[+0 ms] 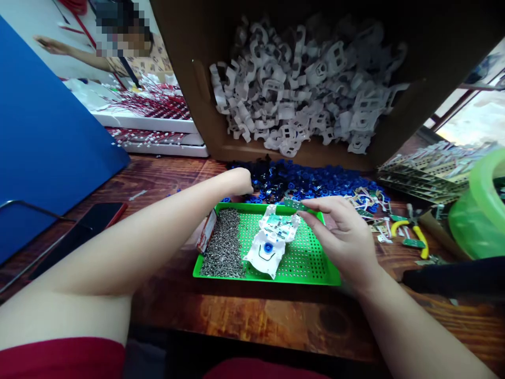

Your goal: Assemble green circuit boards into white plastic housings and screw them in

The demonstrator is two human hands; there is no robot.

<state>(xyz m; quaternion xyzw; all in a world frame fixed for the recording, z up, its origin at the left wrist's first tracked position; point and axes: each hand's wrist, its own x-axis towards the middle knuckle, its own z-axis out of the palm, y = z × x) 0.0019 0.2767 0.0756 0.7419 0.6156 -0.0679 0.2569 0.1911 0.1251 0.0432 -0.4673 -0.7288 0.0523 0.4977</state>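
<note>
Between the thumb and fingers of my right hand (343, 231) is a small green circuit board (294, 203), held above the right part of a green perforated tray (311, 268). A white plastic housing (265, 255) lies in that tray, with a round blue piece (269, 247) on it and another green board (278, 223) in its upper part. My left hand (241, 181) reaches to the near edge of the pile of blue and black plastic parts (315, 179); its fingers are hidden behind the wrist. Many screws (223, 247) fill the tray's left side.
A cardboard box (201, 105) of white plastic parts (276, 89) stands behind. Yellow-handled pliers (420, 239), loose wired boards (366, 200) and a green bucket (477, 210) are on the right. A dark phone (84, 231) lies left. Another person sits beyond the red wires (153, 102).
</note>
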